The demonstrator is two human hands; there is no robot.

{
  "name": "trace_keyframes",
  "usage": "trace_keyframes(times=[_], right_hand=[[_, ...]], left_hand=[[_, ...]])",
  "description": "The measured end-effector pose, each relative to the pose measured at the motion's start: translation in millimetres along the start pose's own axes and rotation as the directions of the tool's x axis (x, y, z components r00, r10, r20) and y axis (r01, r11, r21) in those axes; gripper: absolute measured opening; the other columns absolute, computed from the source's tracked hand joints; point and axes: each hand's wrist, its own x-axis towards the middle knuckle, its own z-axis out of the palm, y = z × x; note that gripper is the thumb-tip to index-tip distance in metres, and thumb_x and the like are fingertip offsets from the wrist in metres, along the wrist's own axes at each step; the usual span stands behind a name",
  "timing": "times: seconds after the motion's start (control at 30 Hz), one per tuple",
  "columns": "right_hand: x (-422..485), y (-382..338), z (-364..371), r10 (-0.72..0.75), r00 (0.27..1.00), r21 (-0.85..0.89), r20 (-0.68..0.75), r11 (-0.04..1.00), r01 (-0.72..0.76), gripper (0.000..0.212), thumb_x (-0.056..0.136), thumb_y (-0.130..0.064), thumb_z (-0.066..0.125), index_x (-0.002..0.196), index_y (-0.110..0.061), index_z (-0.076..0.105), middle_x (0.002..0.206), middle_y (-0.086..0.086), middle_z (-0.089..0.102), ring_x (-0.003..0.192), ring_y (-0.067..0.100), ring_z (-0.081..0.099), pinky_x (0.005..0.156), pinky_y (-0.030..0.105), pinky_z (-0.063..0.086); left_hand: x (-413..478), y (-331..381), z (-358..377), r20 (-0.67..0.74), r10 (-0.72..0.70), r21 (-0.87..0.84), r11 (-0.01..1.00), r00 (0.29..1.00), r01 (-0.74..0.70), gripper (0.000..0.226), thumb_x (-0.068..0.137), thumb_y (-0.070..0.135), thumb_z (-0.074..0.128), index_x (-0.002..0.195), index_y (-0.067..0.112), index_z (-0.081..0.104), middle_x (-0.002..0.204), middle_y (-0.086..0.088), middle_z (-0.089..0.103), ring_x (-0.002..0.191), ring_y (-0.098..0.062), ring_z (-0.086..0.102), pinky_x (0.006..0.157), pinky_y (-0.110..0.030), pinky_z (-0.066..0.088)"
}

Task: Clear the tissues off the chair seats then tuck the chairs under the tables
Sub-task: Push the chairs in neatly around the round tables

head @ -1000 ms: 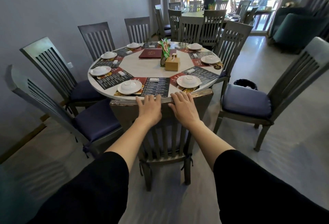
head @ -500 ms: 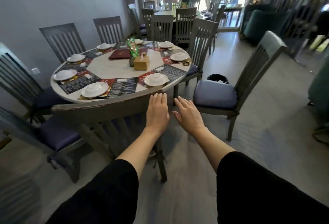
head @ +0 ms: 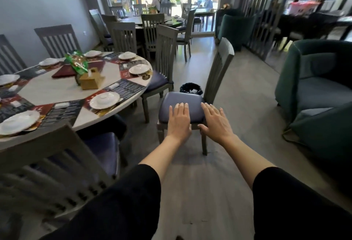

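Observation:
A grey wooden chair (head: 219, 70) with a blue seat cushion (head: 177, 99) stands pulled out on the floor, right of the round table (head: 57, 87). I see no tissue on its cushion. My left hand (head: 179, 118) and my right hand (head: 216, 120) are stretched out flat, fingers straight, in front of the near edge of that seat; both hold nothing. Whether they touch the cushion I cannot tell. At the lower left, the chair (head: 57, 156) I was holding is tucked against the table edge.
A small black bin (head: 191, 88) with white paper inside stands behind the pulled-out chair. Another chair (head: 163, 58) sits at the table's far right. Green armchairs (head: 314, 95) stand at the right. Plates, placemats and a tissue box (head: 91, 80) cover the table.
My hands left the back of the tucked chair. My view swung right, and both hands now reach toward the pulled-out chair's seat.

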Motion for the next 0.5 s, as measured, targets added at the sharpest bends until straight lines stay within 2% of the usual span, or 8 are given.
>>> trace_keyframes(times=[0.2,0.5], right_hand=[[76.5,93.5,-1.6,0.0,0.998,-0.01,-0.059,1.0,0.0,0.087,0.084,-0.033,0.066,0.152,-0.014,0.014,0.157,0.005,0.022,0.146,0.021,0.016,0.119,0.044,0.01],[208.3,225.2,-32.8,0.005,0.991,-0.033,-0.133,0.999,-0.01,0.089,0.081,-0.019,0.067,0.152,-0.016,0.012,0.158,0.004,0.02,0.146,0.02,0.014,0.118,0.044,0.009]], left_hand=[[108.9,49.6,50.3,-0.063,0.022,-0.081,0.996,0.998,-0.027,0.076,0.082,0.018,0.061,0.145,0.003,0.021,0.149,-0.016,0.028,0.14,-0.03,0.02,0.117,-0.045,0.003],[291.2,113.0,76.5,-0.142,0.083,-0.099,0.99,0.986,-0.098,0.078,0.079,0.024,0.066,0.142,0.001,0.026,0.145,-0.017,0.034,0.138,-0.032,0.025,0.115,-0.05,0.01]])
